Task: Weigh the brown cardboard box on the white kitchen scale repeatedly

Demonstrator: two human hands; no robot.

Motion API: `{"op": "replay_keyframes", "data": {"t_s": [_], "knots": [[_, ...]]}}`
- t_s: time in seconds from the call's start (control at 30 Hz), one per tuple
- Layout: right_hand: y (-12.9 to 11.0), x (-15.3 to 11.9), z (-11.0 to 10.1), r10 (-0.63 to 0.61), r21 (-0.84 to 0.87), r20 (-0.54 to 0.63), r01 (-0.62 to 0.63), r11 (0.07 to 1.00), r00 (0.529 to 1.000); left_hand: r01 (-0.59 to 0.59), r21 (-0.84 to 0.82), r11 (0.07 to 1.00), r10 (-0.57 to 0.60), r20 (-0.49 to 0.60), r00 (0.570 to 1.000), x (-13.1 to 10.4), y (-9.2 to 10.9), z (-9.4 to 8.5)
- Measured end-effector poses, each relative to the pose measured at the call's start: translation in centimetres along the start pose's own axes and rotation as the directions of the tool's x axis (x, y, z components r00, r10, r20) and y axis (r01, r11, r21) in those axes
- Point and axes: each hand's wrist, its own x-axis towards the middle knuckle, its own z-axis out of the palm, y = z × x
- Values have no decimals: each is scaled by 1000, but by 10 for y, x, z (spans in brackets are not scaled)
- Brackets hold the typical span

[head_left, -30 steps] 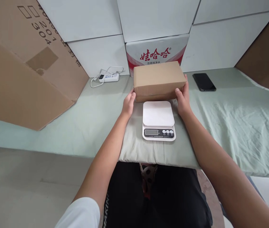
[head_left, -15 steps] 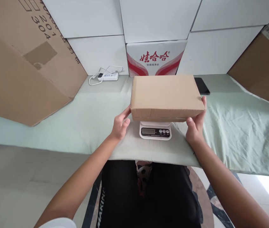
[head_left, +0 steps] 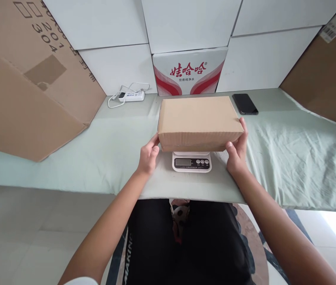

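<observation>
A closed brown cardboard box (head_left: 197, 114) is over a white digital kitchen scale (head_left: 191, 162) and covers its platform. Only the scale's front, with a small display and several buttons, shows. My left hand (head_left: 148, 156) is at the box's left side, fingers against its lower left corner. Around the right front corner, my right hand (head_left: 237, 152) grips the box, its thumb on the front face and fingers along the right side. Whether the box's underside rests fully on the scale is hidden.
Behind the box stands a white and red carton (head_left: 188, 73) against white panels. A black phone (head_left: 245, 103) lies back right, a white power strip with a cable (head_left: 131, 96) back left. Large cardboard boxes flank the pale green cloth (head_left: 126, 158), left (head_left: 22, 99) and right (head_left: 325, 79).
The box has come down slightly and shifted a little left with both hands still on it. More of the phone shows now. The view has also shifted slightly.
</observation>
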Motion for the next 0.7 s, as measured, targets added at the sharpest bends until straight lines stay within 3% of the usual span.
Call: {"op": "replay_keyframes", "data": {"t_s": [0.23,0.47,0.6,0.7], "knots": [[-7,2,0,10,34,-51,-8,999,999,0,-6,1000,0,-27,1000,1,-1,0],[-3,-1,0,-37,-21,-44,36,999,998,-21,-12,1000,21,34,999,2,3,3],[-20,8,0,-63,18,-18,64,998,998,-51,-26,998,51,6,999,8,11,-1],[-39,33,1,-70,38,2,70,997,998,-82,-31,996,81,-33,996,31,19,-7]]}}
